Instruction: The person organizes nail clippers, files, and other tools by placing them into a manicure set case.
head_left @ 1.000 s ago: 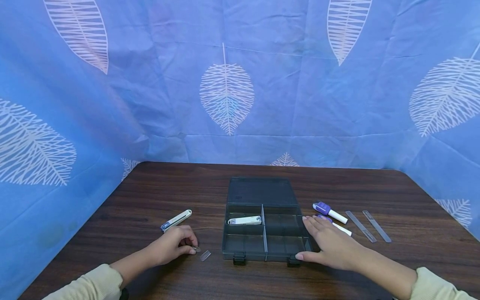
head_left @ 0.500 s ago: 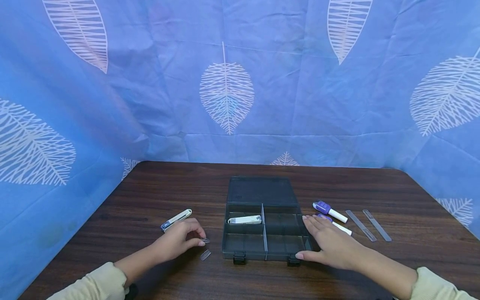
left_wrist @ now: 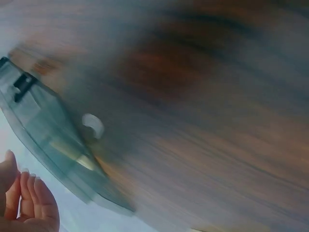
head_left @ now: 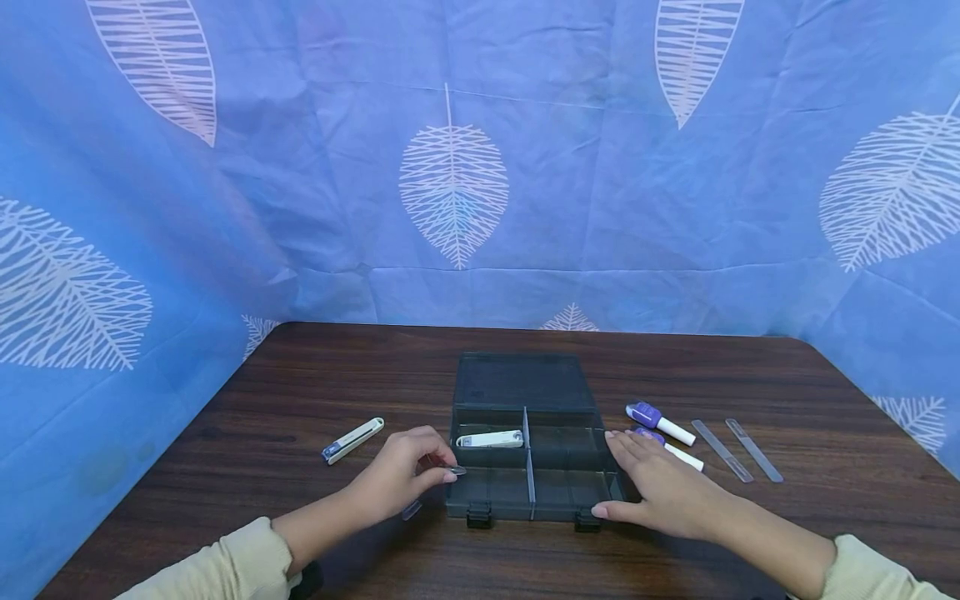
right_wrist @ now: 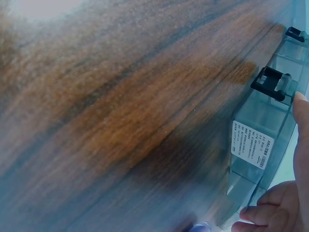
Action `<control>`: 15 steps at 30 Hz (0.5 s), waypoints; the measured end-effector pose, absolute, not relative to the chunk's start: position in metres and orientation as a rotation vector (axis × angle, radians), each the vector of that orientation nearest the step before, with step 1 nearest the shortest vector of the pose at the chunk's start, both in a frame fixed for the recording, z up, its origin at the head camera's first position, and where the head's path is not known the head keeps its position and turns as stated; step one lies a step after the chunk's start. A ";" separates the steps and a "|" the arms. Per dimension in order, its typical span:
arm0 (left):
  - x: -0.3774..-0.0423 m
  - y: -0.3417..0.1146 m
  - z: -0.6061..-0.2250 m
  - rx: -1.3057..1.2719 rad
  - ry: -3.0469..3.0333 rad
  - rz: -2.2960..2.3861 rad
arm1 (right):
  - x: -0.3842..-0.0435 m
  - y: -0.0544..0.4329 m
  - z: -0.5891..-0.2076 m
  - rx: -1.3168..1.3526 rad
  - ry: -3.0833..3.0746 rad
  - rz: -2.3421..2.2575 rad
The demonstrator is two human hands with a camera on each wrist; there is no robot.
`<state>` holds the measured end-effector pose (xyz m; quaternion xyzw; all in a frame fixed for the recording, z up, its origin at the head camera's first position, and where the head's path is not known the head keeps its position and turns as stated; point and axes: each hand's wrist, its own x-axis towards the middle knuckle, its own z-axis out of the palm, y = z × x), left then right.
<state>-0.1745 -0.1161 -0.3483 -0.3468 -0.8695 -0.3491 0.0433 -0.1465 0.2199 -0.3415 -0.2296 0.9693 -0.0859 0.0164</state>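
Observation:
My left hand (head_left: 401,475) pinches a small clear plastic piece (head_left: 457,471) between thumb and fingertips, right at the left wall of the open, dark see-through divided box (head_left: 491,507). In the left wrist view the hand's fingers (left_wrist: 36,203) show beside the box, with the pinched piece hidden. A second clear curved piece (left_wrist: 93,125) lies on the table near the box, partly behind the left wrist in the head view. My right hand (head_left: 667,496) rests with extended fingers along the box's right side, thumb at the front corner. A nail clipper (head_left: 490,439) lies in the back left compartment.
Another nail clipper (head_left: 353,441) lies on the dark wood table (head_left: 360,358), left of the box. To the right are two purple nail polish bottles with white caps, one of them (head_left: 660,423) behind the other, and two clear nail files (head_left: 722,452). A patterned blue cloth (head_left: 337,208) hangs behind.
My left hand has lifted the small clear piece from the table and carried it right to the box's left edge. My right hand has stayed in place.

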 end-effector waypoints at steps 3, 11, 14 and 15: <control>-0.174 -0.105 -0.348 -1.072 -2.674 -1.065 | -0.147 0.220 -0.342 -0.711 3.005 -0.276; -0.177 -0.082 -0.351 -1.044 -2.701 -1.035 | -0.147 0.220 -0.342 -0.707 2.995 -0.286; -0.178 -0.076 -0.352 -1.020 -2.714 -1.028 | -0.146 0.220 -0.342 -0.709 3.003 -0.288; -0.178 -0.075 -0.353 -1.014 -2.719 -1.027 | -0.146 0.220 -0.342 -0.707 3.008 -0.287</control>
